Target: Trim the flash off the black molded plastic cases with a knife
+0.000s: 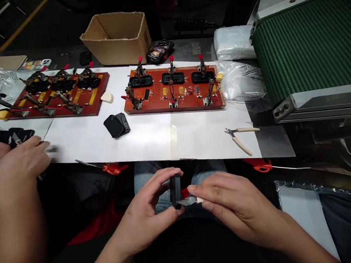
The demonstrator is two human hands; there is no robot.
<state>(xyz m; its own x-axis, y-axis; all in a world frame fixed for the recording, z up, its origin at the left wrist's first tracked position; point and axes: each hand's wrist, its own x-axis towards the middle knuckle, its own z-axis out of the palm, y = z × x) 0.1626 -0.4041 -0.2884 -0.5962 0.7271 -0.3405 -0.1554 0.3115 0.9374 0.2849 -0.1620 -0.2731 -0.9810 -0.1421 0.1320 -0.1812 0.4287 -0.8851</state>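
Low in the middle, my left hand (150,210) grips a small black rectangular plastic part (175,191) on edge between fingers and thumb. My right hand (233,201) pinches the pale handle of a small knife (190,201). Its blade meets the lower edge of the black part. Behind my hands, on the white-covered table (147,141), two or so similar black plastic parts (116,125) lie stacked. Cutting pliers (238,136) with cream handles rest spread apart at the right.
Beyond stands a red-brown fixture board (177,99) with toggle clamps; another fixture board (90,105) is at left. A cardboard box (116,37) and green conveyor belt (316,49) stand behind. At far left, a co-worker's hands (21,161) work near black parts. Orange-handled tools (114,168) hang by the front edge.
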